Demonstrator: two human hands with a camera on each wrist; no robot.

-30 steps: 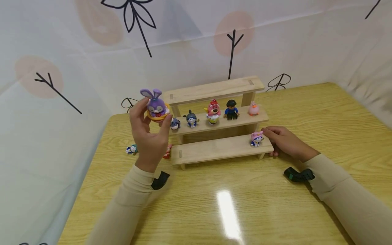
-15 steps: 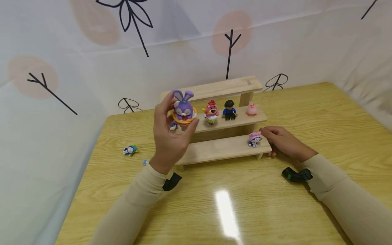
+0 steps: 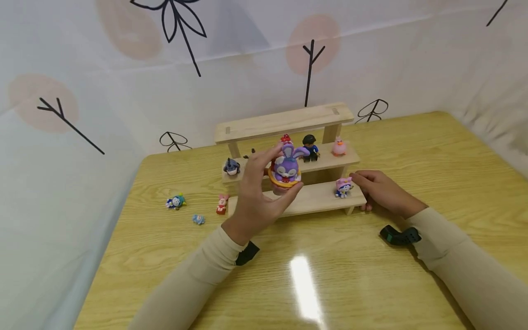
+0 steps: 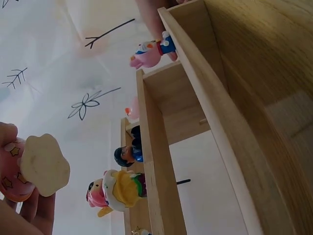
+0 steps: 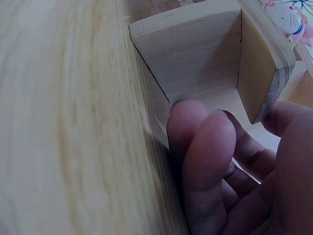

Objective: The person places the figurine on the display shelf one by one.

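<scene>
My left hand (image 3: 257, 197) pinches a purple rabbit figurine (image 3: 286, 169) between thumb and fingers, held upright in front of the wooden display shelf (image 3: 284, 123). In the left wrist view the figurine's flat, cream-coloured base (image 4: 45, 165) faces the camera. At the lowest tier's right end, my right hand (image 3: 381, 190) grips the shelf with curled fingers. The right wrist view has fingertips (image 5: 210, 142) beneath the board's end and another finger against its edge. A pink-hooded figurine (image 3: 343, 188) stands on that tier, beside the right hand.
The middle tier bears a grey-blue donkey figurine (image 3: 232, 167), a black-capped figure (image 3: 310, 149), a pink bird figurine (image 3: 339, 147) and others partly hidden behind my left hand. Left of the shelf lie a teal-hatted figurine (image 3: 176, 201), a small blue one (image 3: 198, 219) and a red-and-pink one (image 3: 222, 204).
My left hand has carried the rabbit figurine rightward and lower, from the shelf's left end to its middle. The right hand stays at the shelf's right end.
</scene>
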